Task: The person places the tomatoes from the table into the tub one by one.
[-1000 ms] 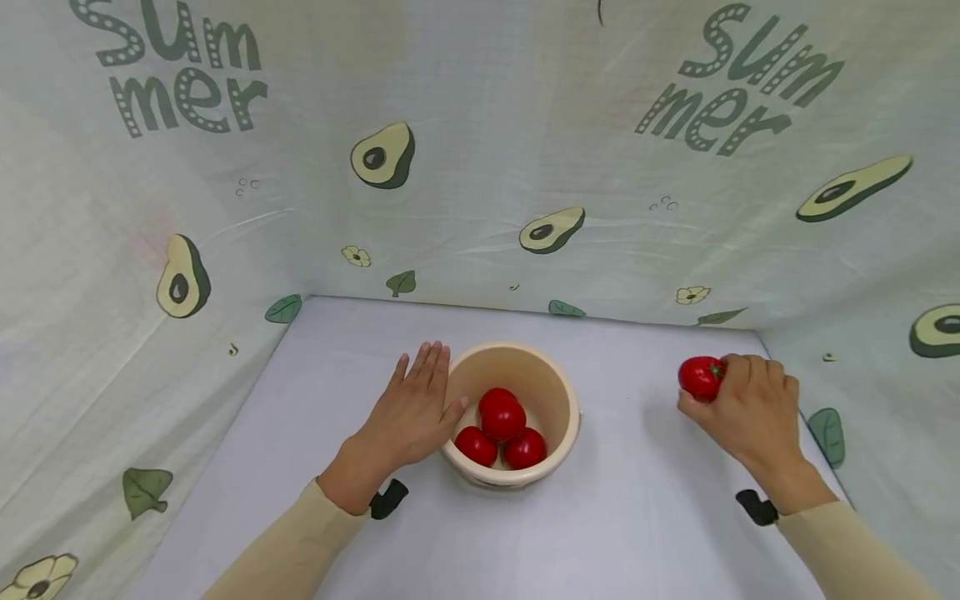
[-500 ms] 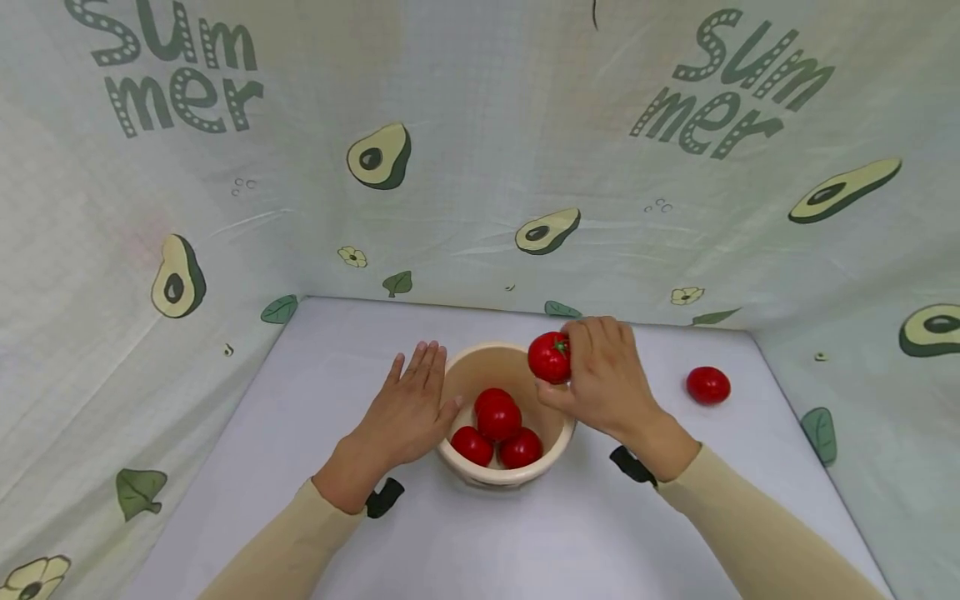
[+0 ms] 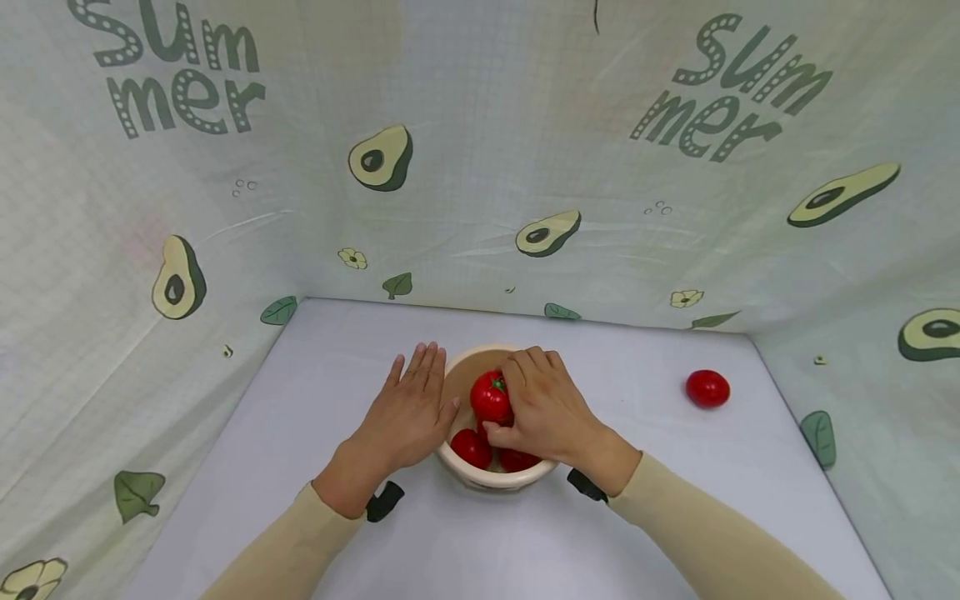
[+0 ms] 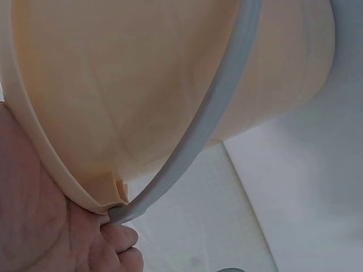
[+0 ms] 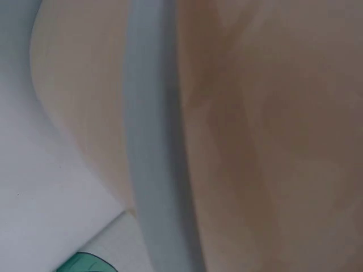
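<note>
A cream bucket (image 3: 480, 477) stands mid-table with several red tomatoes (image 3: 471, 448) inside. My right hand (image 3: 547, 408) reaches over its right rim and grips a tomato with a green stem (image 3: 491, 397) above the others. On the left rim rests my left hand (image 3: 408, 417), its fingers straight and its palm against the bucket. From the left wrist, the bucket's grey handle (image 4: 198, 124) hangs beside the left hand (image 4: 51, 226). In the right wrist view the handle (image 5: 159, 136) crosses the bucket wall (image 5: 266, 141); the right hand is out of that picture.
One red tomato (image 3: 707, 389) lies on the right side of the white table (image 3: 637, 517). Cloth walls (image 3: 450, 83) printed with avocados and lettering stand behind and at both sides.
From the right side of the table, my right hand has carried the stemmed tomato left and down into the bucket. Another tomato at right came into view. My left hand has stayed put.
</note>
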The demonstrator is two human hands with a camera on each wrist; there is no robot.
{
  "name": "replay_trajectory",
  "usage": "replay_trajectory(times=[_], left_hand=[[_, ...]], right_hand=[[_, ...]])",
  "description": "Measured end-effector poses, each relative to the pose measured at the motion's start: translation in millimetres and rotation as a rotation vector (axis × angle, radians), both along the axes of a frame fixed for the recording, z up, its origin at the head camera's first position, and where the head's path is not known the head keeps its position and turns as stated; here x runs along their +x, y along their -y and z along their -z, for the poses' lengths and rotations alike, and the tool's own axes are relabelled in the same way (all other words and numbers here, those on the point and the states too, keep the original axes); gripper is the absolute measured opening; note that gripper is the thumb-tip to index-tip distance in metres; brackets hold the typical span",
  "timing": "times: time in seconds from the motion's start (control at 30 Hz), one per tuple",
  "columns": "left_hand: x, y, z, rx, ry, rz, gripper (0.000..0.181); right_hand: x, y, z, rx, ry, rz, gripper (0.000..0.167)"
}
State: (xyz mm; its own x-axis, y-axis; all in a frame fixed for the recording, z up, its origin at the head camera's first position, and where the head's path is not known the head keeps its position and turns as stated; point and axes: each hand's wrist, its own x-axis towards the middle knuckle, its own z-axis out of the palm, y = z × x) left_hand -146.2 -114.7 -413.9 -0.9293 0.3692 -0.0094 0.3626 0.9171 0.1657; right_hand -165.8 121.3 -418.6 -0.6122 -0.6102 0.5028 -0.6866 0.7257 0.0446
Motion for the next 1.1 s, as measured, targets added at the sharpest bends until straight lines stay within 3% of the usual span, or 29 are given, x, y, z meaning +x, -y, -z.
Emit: replay_trajectory(times=[0.57,1.1], left_hand=[[-0.1,-0.3,0.9,0.002,-0.001,-0.001,0.077],[-1.1,0.6,3.3,0.025,0.02,-0.014,0.079]], right_hand=[[-4.5,2.0,3.4,-0.003,0.038,0.029,0.068],[-4.8,-5.1,3.7,-0.047,0.019,0.094,0.061]])
